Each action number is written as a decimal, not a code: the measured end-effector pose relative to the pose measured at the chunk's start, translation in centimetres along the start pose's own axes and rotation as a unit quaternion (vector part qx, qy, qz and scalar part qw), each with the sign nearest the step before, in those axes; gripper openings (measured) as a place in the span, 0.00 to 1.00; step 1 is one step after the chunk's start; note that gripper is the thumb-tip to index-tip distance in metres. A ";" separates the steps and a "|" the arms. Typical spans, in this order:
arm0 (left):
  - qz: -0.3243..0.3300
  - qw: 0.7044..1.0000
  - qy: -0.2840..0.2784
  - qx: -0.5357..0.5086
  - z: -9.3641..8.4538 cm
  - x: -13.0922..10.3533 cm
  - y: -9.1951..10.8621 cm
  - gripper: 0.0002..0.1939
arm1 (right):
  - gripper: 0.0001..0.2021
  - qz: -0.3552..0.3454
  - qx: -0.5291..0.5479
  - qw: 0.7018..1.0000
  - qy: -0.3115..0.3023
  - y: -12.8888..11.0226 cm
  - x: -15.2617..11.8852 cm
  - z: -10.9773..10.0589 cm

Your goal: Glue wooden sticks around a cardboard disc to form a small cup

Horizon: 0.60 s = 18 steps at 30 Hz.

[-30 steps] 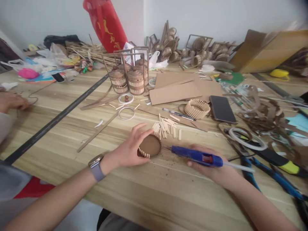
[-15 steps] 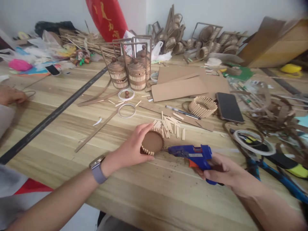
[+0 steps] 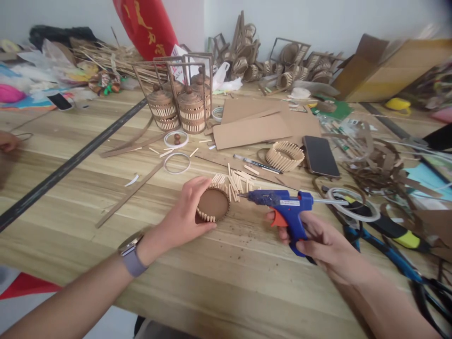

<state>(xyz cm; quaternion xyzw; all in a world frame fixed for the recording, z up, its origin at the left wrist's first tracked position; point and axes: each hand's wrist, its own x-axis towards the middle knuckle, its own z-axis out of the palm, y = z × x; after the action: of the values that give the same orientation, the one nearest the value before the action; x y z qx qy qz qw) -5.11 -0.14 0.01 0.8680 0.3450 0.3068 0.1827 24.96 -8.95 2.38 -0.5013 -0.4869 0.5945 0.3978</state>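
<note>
My left hand (image 3: 187, 210) curls around the left side of a round cardboard base (image 3: 213, 205), thumb in front and fingers behind. Short wooden sticks stand along part of the base's rim near my hand. In my right hand (image 3: 314, 238) is a blue glue gun (image 3: 282, 203) with an orange trigger and a clear glue stick at its back. Its nozzle points left, above and to the right of the base, apart from it. Loose wooden sticks (image 3: 236, 181) lie just behind the base.
Lidded stick baskets (image 3: 190, 110) stand at the back left. Behind the loose sticks are a ring of sticks (image 3: 285, 156), a pen (image 3: 256, 163), a phone (image 3: 320, 155) and cardboard sheets (image 3: 247, 127). Pliers (image 3: 391, 254) lie at right. Another person's hand (image 3: 7, 141) is at the left edge.
The glue gun has lifted away from the base's right edge, and its nozzle now angles slightly upward. My left hand keeps its hold on the base. The camera view has shifted right.
</note>
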 end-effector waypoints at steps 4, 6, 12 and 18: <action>-0.012 1.000 0.005 -0.001 0.0 0.1 0.3 0.50 | 0.17 -0.004 -0.021 1.000 -0.010 -0.5 0.3 0.7; -0.016 1.000 0.002 -0.008 0.0 0.1 0.3 0.51 | 0.17 0.000 -0.024 1.000 -0.005 -0.5 0.4 0.8; -0.006 0.999 -0.030 -0.026 -0.1 0.6 -0.2 0.55 | 0.18 0.043 -0.084 0.995 0.012 0.5 0.3 0.8; 0.002 0.997 -0.067 -0.050 -0.4 1.0 -0.8 0.56 | 0.21 0.081 -0.200 0.976 0.034 0.8 0.2 1.8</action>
<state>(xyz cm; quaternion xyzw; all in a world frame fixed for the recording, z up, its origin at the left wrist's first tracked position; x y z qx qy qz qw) -5.20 1.13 0.30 0.8768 0.3148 0.2655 0.2482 23.21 -9.28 1.62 -0.6288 -0.5396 0.4978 0.2563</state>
